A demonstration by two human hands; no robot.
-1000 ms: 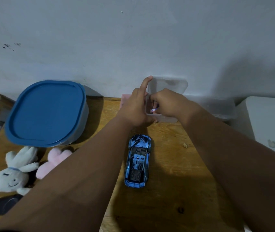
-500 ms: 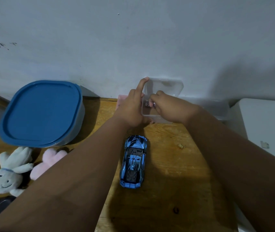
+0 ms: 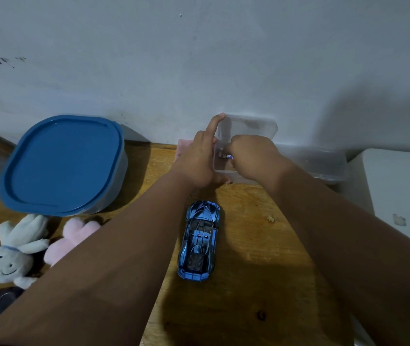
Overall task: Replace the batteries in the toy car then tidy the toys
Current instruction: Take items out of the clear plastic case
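Two hands at a box (image 3: 218, 169): left hand (image 3: 199, 161) grips its side, forefinger propping the lid (image 3: 249, 126); right hand (image 3: 251, 156), fingers curled, pinches what looks like a battery (image 3: 224, 155). The car (image 3: 200, 239) sits on the table (image 3: 261, 283) nearby. A slipping forefinger could drop the lid, knocking the battery loose.

Dim, cool light. Wall (image 3: 199, 58) reads grey-blue, darkest upper right under a broad soft shadow. Blue-lidded container (image 3: 61, 163) throws its shadow rightward, so light comes from the left. Forearms (image 3: 114, 283) lay heavy shadow over the near desk (image 3: 249, 308); one brighter patch sits right of the toy car (image 3: 200, 242), whose body shows small glints. Wide-angle bending at frame edges; near forearms soft.
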